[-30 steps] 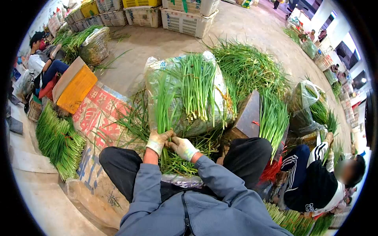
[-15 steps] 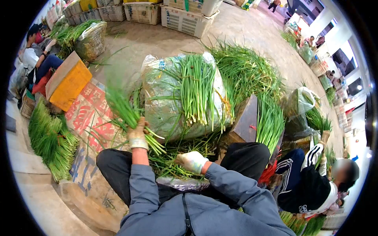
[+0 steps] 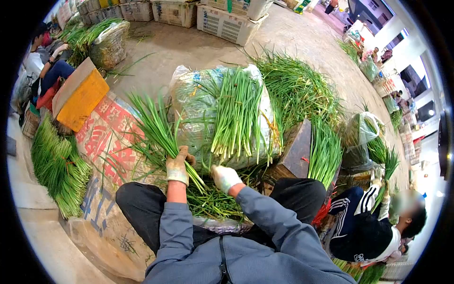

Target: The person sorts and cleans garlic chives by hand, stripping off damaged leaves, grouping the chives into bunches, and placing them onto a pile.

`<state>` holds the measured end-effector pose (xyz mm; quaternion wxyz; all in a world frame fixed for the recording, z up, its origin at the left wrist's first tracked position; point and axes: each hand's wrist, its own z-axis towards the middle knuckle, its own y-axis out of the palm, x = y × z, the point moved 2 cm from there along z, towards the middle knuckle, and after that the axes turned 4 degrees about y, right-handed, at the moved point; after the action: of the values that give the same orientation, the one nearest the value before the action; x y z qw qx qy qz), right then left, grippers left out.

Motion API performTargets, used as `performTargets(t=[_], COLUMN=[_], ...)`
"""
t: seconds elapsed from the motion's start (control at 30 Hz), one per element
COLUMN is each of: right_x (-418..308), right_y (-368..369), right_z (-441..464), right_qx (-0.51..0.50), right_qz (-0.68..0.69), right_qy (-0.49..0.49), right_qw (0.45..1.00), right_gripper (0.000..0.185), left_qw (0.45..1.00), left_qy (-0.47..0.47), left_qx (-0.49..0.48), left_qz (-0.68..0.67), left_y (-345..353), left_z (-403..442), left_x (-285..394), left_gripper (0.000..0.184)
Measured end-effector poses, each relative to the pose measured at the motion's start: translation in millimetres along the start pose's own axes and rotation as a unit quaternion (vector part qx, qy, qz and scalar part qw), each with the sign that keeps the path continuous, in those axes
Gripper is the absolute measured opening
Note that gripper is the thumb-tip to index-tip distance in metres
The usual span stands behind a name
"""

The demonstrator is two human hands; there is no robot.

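My left hand, in a soiled work glove, is closed round a small bunch of Chinese chives; their leaves point up and left, their pale ends down and right. My gloved right hand is closed a little right of those ends, fingertips together; a thin blade seems to be at them, but I cannot make out what they hold. In front of both hands, a larger bunch of chives lies on a plastic-wrapped bale, pale ends towards me. Loose chive leaves are heaped below my hands, between my knees.
A big chive pile lies behind the bale. Right of it are a wooden box and more chives. A co-worker sits at the right, holding chives. At left are a yellow-sided box and a chive stack. Crates stand behind.
My left hand has moved right with its chives, whose blurred leaves are now sharp. My right hand has moved slightly up. The co-worker at the right now holds chives up in front.
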<state>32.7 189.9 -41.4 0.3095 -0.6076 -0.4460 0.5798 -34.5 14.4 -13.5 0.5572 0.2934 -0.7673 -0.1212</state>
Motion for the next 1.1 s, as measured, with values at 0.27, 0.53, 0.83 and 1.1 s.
performTargets(t=[0.27, 0.53, 0.83, 1.1], right_x=[5.9, 6.4, -16.9, 3.6], right_y=[-7.0, -56.0, -100.0, -52.4], right_z=[-40.5, -69.1, -153.5, -87.1], right_qx=[-0.018, 0.013, 0.124, 0.012], right_qz=[0.012, 0.182, 0.156, 0.212], right_qy=[-0.051, -0.001, -0.05, 0.074], right_qw=[0.998, 0.983, 0.979, 0.974], right_gripper=[0.017, 0.02, 0.022, 0.033], left_qw=[0.891, 0.794, 0.922, 0.942], left_qy=[-0.017, 0.031, -0.055, -0.241], left_qx=[-0.063, -0.052, 0.006, -0.023], left_qz=[0.448, 0.605, 0.383, 0.235], left_y=[25.6, 61.1, 41.6, 25.2], left_z=[19.2, 54.8, 38.1, -35.8], left_x=[-37.8, -86.3, -45.0, 12.8], left_gripper=[0.022, 0.048, 0.041, 0.033])
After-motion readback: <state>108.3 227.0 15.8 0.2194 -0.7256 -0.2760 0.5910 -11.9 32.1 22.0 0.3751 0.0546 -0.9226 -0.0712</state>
